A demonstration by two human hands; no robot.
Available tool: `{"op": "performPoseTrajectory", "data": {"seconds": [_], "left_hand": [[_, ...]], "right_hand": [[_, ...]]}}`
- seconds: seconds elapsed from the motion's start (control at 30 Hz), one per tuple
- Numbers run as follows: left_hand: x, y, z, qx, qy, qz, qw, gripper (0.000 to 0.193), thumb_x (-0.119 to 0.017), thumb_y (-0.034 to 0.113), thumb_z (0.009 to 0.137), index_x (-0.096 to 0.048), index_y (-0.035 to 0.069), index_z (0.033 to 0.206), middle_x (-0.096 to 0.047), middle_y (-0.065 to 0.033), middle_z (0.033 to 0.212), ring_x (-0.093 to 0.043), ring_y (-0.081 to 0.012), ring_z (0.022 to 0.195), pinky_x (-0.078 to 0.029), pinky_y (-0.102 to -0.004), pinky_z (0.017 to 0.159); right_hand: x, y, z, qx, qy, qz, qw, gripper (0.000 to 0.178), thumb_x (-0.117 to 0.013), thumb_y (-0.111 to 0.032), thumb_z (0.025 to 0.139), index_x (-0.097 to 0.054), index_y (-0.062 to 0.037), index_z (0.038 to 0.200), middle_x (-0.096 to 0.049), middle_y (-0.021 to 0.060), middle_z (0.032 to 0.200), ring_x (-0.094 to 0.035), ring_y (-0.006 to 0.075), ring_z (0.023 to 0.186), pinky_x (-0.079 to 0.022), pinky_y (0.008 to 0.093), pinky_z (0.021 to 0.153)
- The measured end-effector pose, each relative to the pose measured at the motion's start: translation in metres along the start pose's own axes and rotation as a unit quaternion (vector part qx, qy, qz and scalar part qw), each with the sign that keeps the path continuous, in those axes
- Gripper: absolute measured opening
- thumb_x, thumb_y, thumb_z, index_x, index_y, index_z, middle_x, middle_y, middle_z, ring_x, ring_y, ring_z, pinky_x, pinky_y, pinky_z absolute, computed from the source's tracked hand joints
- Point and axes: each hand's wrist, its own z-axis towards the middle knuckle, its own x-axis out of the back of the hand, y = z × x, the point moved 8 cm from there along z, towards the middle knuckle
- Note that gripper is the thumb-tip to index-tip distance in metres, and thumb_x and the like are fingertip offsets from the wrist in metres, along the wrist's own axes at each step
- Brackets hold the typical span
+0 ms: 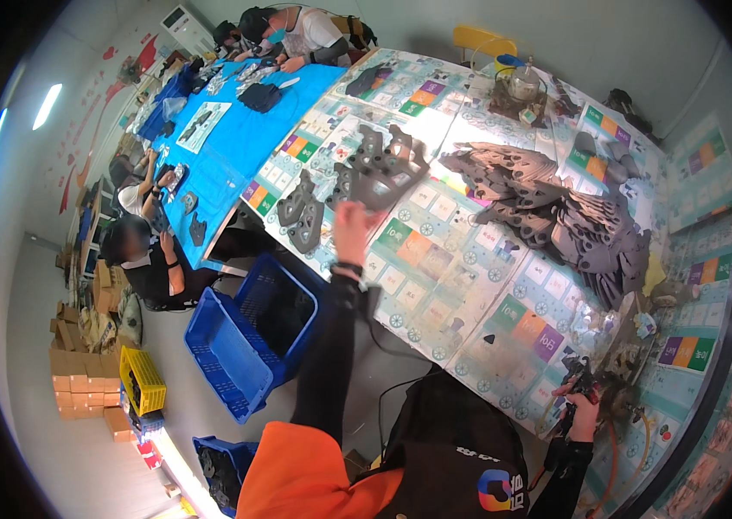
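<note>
My left hand (353, 232) reaches over the table at the lower edge of a dark grey, flat cut-out piece (385, 183) with large holes. Motion smears its fingers, so whether they grip that piece cannot be told. Left of it lies another dark grey cut-out piece (300, 213). At the table's near right corner, my right hand (584, 413) is wrapped round a dark spray gun (572, 389). A big overlapping pile of similar grey pieces (547, 203) covers the right part of the table.
The table (418, 298) has a patterned cover. Blue crates (232, 363) stand on the floor at left, beside a yellow crate (143, 381). Several people work along a blue-covered table (253, 130). A glass jar (525, 85) stands at the back. An orange hose (615, 458) hangs at right.
</note>
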Motion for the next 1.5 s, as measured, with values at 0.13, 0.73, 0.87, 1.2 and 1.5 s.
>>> {"op": "performPoseTrajectory", "data": {"seconds": [0.13,0.73,0.87,1.2,1.5], "left_hand": [[0.076,-0.006,0.119,0.047,0.137,-0.120,0.982,0.037,-0.063,0.025,0.100,-0.041,-0.001,0.113,-0.066,-0.0194,0.092,-0.071,-0.0337,0.075,-0.062,-0.0395,0.069],[-0.267,-0.254,-0.041,0.340,-0.098,0.144,0.924,0.036,-0.075,0.038,0.091,-0.059,0.007,0.099,-0.065,-0.0029,0.087,-0.060,-0.0144,0.064,-0.046,-0.0297,0.049],[-0.316,-0.250,-0.012,0.283,-0.145,0.218,0.923,0.033,-0.076,0.036,0.090,-0.060,0.007,0.092,-0.065,-0.0019,0.078,-0.059,-0.0138,0.056,-0.040,-0.0267,0.043],[-0.333,-0.345,0.016,0.467,0.033,-0.190,0.863,0.014,-0.068,0.008,0.094,-0.063,0.000,0.104,-0.068,-0.0133,0.089,-0.071,-0.0254,0.071,-0.060,-0.0299,0.054],[-0.239,-0.185,-0.165,0.461,-0.172,-0.154,0.857,0.017,-0.060,0.015,0.095,-0.062,0.006,0.110,-0.065,-0.0050,0.102,-0.063,-0.0202,0.099,-0.054,-0.0392,0.095]], "right_hand": [[0.001,0.010,0.001,0.001,-0.015,-0.011,1.000,0.037,-0.054,0.000,0.076,-0.057,0.0028,0.113,-0.073,0.0137,0.086,-0.071,0.0221,0.081,-0.047,0.0260,0.043],[0.007,-0.002,-0.026,-0.019,0.028,-0.030,0.999,0.030,-0.053,0.003,0.077,-0.060,0.0001,0.106,-0.072,0.0099,0.089,-0.067,0.0147,0.079,-0.050,0.0256,0.053],[0.021,0.008,-0.040,-0.046,0.072,-0.013,0.996,0.031,-0.053,0.002,0.076,-0.060,0.0001,0.106,-0.072,0.0109,0.089,-0.064,0.0124,0.071,-0.046,0.0233,0.046],[0.027,0.024,-0.045,-0.064,0.074,0.007,0.995,0.038,-0.057,0.002,0.078,-0.059,-0.0021,0.115,-0.072,0.0087,0.090,-0.064,0.0122,0.071,-0.047,0.0237,0.047],[0.046,0.027,-0.037,-0.032,0.076,0.035,0.996,0.036,-0.058,0.005,0.079,-0.061,0.0010,0.115,-0.070,0.0068,0.097,-0.068,0.0153,0.087,-0.053,0.0269,0.070]]}}
